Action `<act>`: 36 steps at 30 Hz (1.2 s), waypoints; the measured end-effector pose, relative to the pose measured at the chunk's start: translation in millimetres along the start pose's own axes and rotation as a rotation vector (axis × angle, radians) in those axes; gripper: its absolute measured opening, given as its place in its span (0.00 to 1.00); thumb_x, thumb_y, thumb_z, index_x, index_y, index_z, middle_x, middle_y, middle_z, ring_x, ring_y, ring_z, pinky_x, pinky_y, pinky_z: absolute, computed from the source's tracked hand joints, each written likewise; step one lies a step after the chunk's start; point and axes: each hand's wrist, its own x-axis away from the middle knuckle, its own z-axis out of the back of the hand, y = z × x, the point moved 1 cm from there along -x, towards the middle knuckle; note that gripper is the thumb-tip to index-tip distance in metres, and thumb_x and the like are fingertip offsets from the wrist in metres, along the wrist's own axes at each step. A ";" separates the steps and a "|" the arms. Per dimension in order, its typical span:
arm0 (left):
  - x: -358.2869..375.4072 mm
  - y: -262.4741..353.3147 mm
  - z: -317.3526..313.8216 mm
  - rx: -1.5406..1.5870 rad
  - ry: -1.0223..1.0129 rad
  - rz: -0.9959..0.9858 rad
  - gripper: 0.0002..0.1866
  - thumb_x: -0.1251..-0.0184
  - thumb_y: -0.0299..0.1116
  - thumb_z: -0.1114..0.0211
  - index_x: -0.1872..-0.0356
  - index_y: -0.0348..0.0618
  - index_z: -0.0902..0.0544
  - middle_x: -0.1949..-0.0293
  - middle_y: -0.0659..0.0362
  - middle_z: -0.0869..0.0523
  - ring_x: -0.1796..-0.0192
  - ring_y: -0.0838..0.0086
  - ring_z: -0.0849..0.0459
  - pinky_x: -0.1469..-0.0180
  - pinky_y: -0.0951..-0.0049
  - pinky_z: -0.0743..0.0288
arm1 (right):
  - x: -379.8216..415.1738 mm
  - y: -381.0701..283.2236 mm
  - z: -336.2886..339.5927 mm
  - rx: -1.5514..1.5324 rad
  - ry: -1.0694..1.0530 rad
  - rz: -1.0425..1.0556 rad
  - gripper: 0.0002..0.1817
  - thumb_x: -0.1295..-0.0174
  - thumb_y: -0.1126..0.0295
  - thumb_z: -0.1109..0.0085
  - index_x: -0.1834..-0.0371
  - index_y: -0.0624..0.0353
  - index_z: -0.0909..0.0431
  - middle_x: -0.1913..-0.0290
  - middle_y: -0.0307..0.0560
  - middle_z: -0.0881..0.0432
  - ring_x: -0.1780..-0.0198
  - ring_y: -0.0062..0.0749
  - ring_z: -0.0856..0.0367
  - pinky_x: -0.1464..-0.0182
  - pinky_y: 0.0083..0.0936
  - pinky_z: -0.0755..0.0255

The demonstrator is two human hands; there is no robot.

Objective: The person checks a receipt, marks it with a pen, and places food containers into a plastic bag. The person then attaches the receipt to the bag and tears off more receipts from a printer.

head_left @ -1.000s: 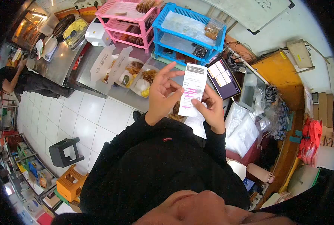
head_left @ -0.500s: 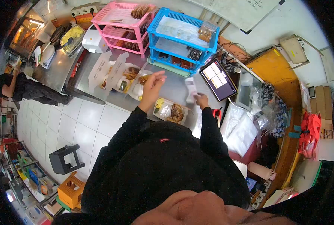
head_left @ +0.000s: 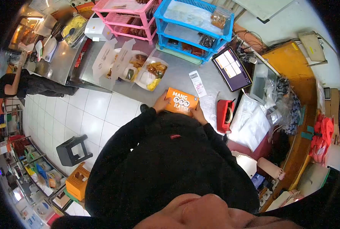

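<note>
A closed orange takeaway box point(head_left: 182, 101) with white lettering is between my two hands, close to my body at the counter edge. My left hand point(head_left: 161, 103) grips its left end, and my right hand point(head_left: 197, 113) holds the lower right corner. Just beyond the box, a printed receipt point(head_left: 197, 84) lies on the metal counter point(head_left: 179, 72). To the left stand open meal boxes; the nearest holds fried chicken point(head_left: 157, 69), rice point(head_left: 145, 78) and something yellow. Another behind it has a raised white lid point(head_left: 123, 63).
Blue tiered baskets point(head_left: 195, 32) and pink ones point(head_left: 130, 23) stand at the back. Right of them are a tablet point(head_left: 232, 69), a red tape dispenser point(head_left: 225, 115) and plastic bags point(head_left: 250, 124). A person in dark clothes point(head_left: 36, 84) works far left. A black stool point(head_left: 73, 150) stands on the floor.
My right hand has let go of the receipt, now on the counter. My left hand has come down from above the food. The front meal box is now shut and held by both hands.
</note>
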 end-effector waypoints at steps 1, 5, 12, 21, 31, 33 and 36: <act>-3.1 -14.5 -6.4 0.058 0.110 -0.171 0.25 0.36 0.31 0.42 0.40 0.29 0.34 0.49 0.48 0.21 0.47 0.64 0.22 0.46 0.70 0.30 | -0.5 4.5 -3.0 -0.039 0.061 0.087 0.34 0.43 0.73 0.46 0.32 0.65 0.47 0.41 0.51 0.31 0.41 0.30 0.33 0.39 0.25 0.40; 10.4 55.3 3.4 0.307 -0.059 0.025 0.24 0.35 0.36 0.42 0.44 0.27 0.30 0.54 0.51 0.19 0.53 0.69 0.19 0.50 0.73 0.28 | -1.6 -48.8 18.2 -0.280 -0.015 0.042 0.29 0.43 0.76 0.50 0.34 0.61 0.40 0.48 0.44 0.24 0.50 0.25 0.27 0.46 0.20 0.33; -4.4 73.2 44.4 0.068 0.084 0.447 0.36 0.42 0.65 0.48 0.53 0.38 0.21 0.65 0.57 0.17 0.65 0.76 0.20 0.68 0.74 0.27 | -26.5 -99.1 76.9 0.166 -0.047 -0.422 0.32 0.42 0.41 0.49 0.60 0.67 0.22 0.74 0.47 0.19 0.71 0.28 0.20 0.68 0.22 0.29; 26.0 59.3 46.3 0.220 0.158 0.371 0.37 0.39 0.67 0.57 0.43 0.46 0.27 0.57 0.56 0.21 0.65 0.74 0.26 0.61 0.72 0.31 | -115.8 -40.4 68.9 0.981 0.302 0.251 0.20 0.62 0.57 0.30 0.71 0.62 0.19 0.72 0.54 0.18 0.70 0.40 0.19 0.65 0.33 0.26; 53.6 50.0 67.0 0.252 0.269 0.333 0.30 0.33 0.60 0.56 0.45 0.48 0.26 0.60 0.60 0.20 0.65 0.76 0.25 0.64 0.75 0.31 | -53.4 -190.9 90.2 -0.265 -0.053 0.211 0.11 0.39 0.75 0.44 0.55 0.68 0.24 0.60 0.41 0.18 0.62 0.17 0.22 0.58 0.15 0.30; 50.7 54.2 64.9 0.249 0.278 0.295 0.28 0.32 0.59 0.55 0.45 0.47 0.26 0.60 0.60 0.20 0.65 0.76 0.24 0.64 0.75 0.31 | -12.2 -243.4 87.2 -0.350 -0.049 0.242 0.12 0.39 0.75 0.45 0.54 0.68 0.24 0.60 0.41 0.18 0.62 0.17 0.22 0.58 0.15 0.30; 39.6 55.8 59.4 0.209 0.291 0.239 0.27 0.32 0.57 0.55 0.46 0.46 0.26 0.60 0.60 0.20 0.64 0.76 0.23 0.64 0.76 0.30 | 37.5 -291.4 83.7 -0.459 -0.048 0.308 0.13 0.38 0.75 0.45 0.52 0.68 0.25 0.59 0.43 0.18 0.61 0.18 0.22 0.57 0.16 0.30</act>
